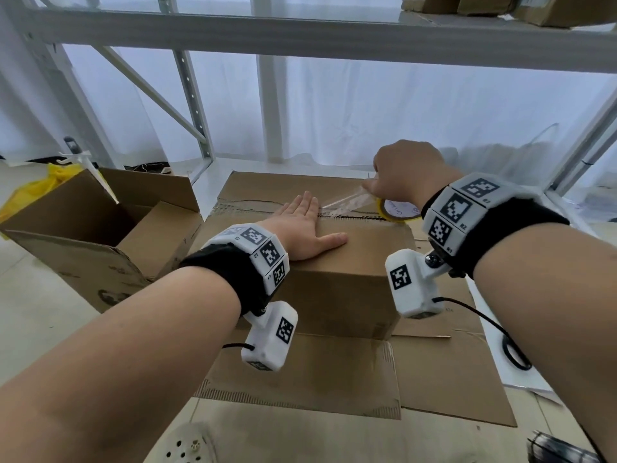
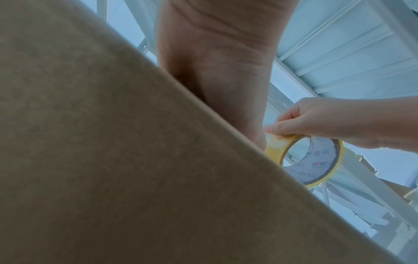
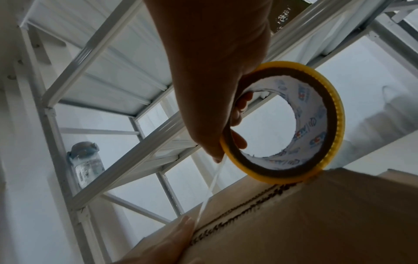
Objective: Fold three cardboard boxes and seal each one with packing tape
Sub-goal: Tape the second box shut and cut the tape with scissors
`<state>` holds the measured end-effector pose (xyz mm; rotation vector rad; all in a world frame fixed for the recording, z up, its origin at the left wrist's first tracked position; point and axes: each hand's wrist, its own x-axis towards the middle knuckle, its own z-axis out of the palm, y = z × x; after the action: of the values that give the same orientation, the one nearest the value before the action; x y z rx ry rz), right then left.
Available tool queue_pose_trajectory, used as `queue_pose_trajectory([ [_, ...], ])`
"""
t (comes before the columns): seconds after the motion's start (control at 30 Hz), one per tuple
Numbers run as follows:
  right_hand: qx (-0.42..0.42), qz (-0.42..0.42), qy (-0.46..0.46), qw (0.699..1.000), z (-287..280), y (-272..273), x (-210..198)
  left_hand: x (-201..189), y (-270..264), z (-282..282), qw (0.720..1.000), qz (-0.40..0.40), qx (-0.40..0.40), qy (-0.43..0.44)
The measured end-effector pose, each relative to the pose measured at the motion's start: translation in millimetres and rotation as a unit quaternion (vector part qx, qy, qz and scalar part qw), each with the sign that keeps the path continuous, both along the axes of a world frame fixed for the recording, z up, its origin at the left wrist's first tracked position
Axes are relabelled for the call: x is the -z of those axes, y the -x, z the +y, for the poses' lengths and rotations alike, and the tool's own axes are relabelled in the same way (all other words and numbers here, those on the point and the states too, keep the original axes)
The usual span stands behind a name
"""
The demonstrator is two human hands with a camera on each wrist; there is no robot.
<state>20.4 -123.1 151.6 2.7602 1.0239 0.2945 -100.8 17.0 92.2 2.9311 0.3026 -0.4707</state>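
Observation:
A closed brown cardboard box (image 1: 337, 282) stands on the floor in front of me, its top flaps meeting along a rough seam (image 1: 253, 205). My left hand (image 1: 305, 228) lies flat on the top with straight fingers, fingertips at the seam. My right hand (image 1: 404, 175) grips a yellow-edged roll of clear packing tape (image 1: 397, 212) at the right end of the seam, fingers through its core. A clear tape strip (image 1: 344, 202) stretches from the roll down to the seam by my left fingertips. The roll (image 3: 294, 125) touches the box edge (image 3: 339, 205) in the right wrist view.
An open cardboard box (image 1: 100, 228) stands to the left with yellow plastic (image 1: 43, 185) behind it. Flattened cardboard (image 1: 334, 379) lies under and in front of the box. White metal shelving (image 1: 300, 31) rises behind, with boxes on top. A black cable (image 1: 500, 332) loops at right.

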Motion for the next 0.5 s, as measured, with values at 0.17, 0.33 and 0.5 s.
queue_pose_trajectory([
  [0.17, -0.002, 0.023, -0.035, 0.999, 0.7, -3.3, 2.8, -4.9, -4.8, -8.6, 1.0, 0.012, 0.0, -0.022],
  [0.33, -0.01, 0.006, -0.008, 1.0, 5.0, 3.1, 3.3, -2.7, -16.1, -32.1, 1.0, -0.003, 0.028, -0.008],
  [0.5, 0.004, 0.026, -0.022, 0.999, 15.3, 12.4, -3.8, 2.2, -11.9, -22.3, 1.0, -0.014, 0.027, 0.001],
])
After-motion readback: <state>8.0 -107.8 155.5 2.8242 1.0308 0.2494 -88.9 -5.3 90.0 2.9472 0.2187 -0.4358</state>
